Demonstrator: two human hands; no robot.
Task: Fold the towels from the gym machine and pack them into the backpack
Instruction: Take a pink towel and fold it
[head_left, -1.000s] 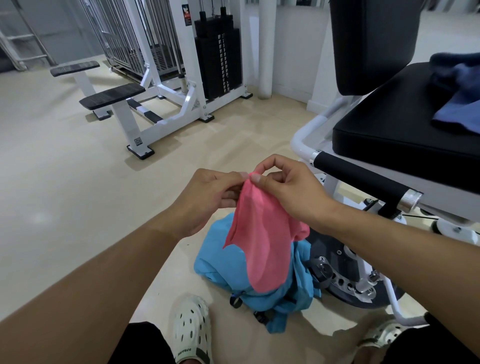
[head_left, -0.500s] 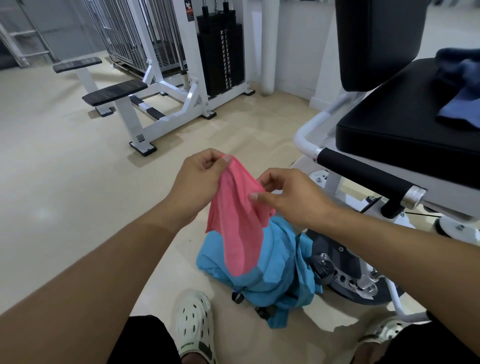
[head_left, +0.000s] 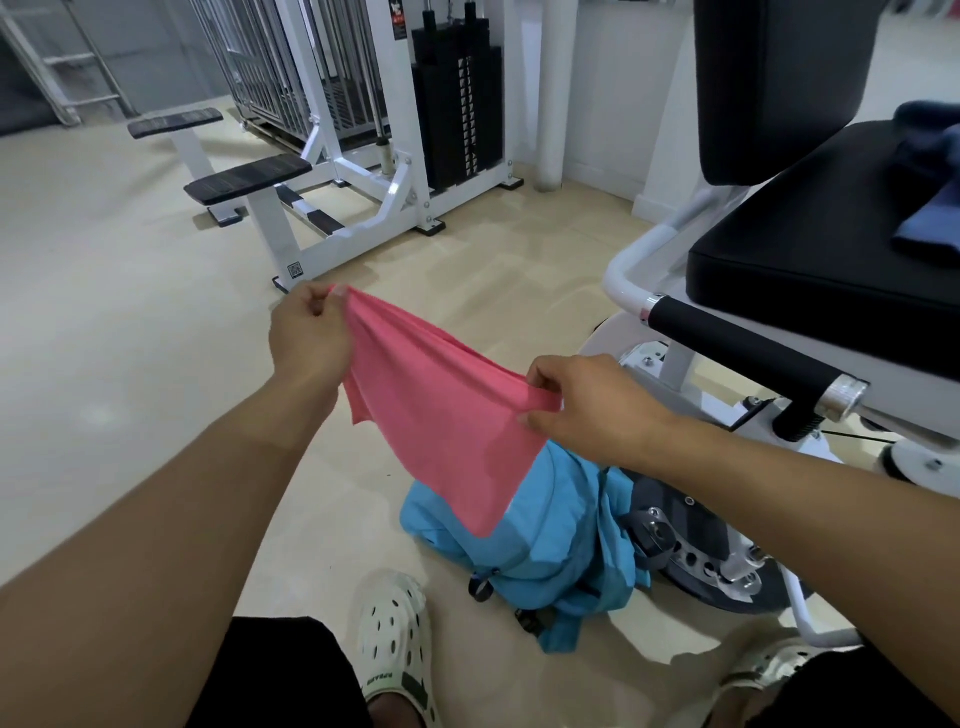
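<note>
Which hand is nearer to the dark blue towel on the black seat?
The right hand. It pinches the pink towel below and left of the dark blue towel on the seat; the left hand is farther left.

Pink towel (head_left: 447, 415) hides part of the backpack (head_left: 561, 545) — blue towel (head_left: 930, 228) cut off at right.

Thin, matt pink cloth towel (head_left: 441, 415) above a light-blue fabric backpack (head_left: 561, 545) — smooth, faintly glossy beige floor (head_left: 130, 312), black padded vinyl-look seat (head_left: 810, 249), white painted metal frame (head_left: 623, 265), perforated rubbery white clogs (head_left: 395, 634).
</note>
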